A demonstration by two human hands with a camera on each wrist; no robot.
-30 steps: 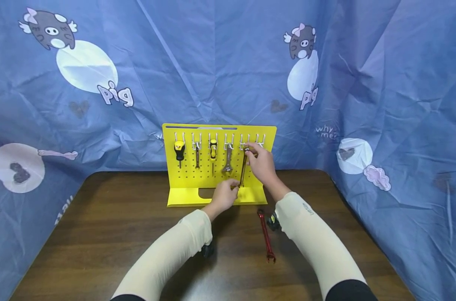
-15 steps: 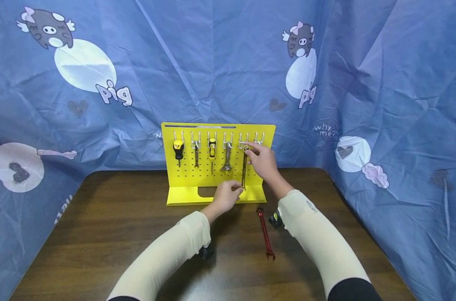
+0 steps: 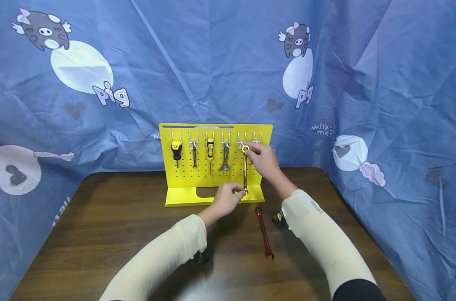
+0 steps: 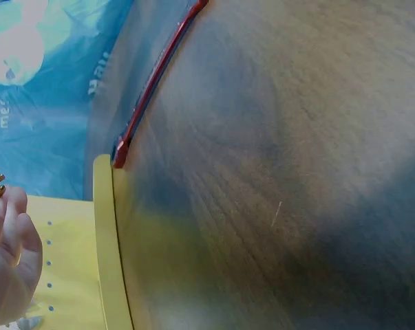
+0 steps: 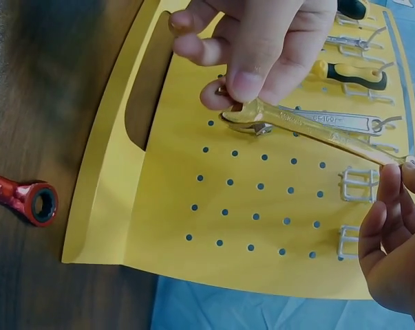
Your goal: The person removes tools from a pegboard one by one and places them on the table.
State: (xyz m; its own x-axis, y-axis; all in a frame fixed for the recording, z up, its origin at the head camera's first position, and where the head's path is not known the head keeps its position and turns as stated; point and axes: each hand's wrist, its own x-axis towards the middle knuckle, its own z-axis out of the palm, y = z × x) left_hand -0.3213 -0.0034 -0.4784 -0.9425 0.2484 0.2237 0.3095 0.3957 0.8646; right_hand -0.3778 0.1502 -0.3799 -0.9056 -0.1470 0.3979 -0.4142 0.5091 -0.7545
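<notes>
A gold combination wrench (image 3: 245, 169) is held upright in front of the yellow pegboard (image 3: 182, 179). My right hand (image 3: 264, 161) pinches its ring end at the top between thumb and fingers. Down at the open end, my left hand (image 3: 228, 198) pinches the jaw tips. In the right wrist view the wrench (image 5: 317, 130) stretches between both hands, with the left thumb (image 5: 248, 82) over its open end. Only part of the left hand (image 4: 11, 261) and a bit of gold metal show in the left wrist view.
On the board hang a stubby screwdriver (image 3: 177, 149), a small wrench (image 3: 194, 156), a yellow-black screwdriver (image 3: 210, 149) and an adjustable wrench (image 3: 225, 158). White hooks (image 5: 358, 184) stick out at its right. A red wrench (image 3: 264, 233) lies on the wooden table (image 3: 118, 225) before the stand.
The gold wrench has swung from slightly tilted to nearly upright, its lower end moving right with my left hand. Both hands keep hold of it. The head view has shifted slightly.
</notes>
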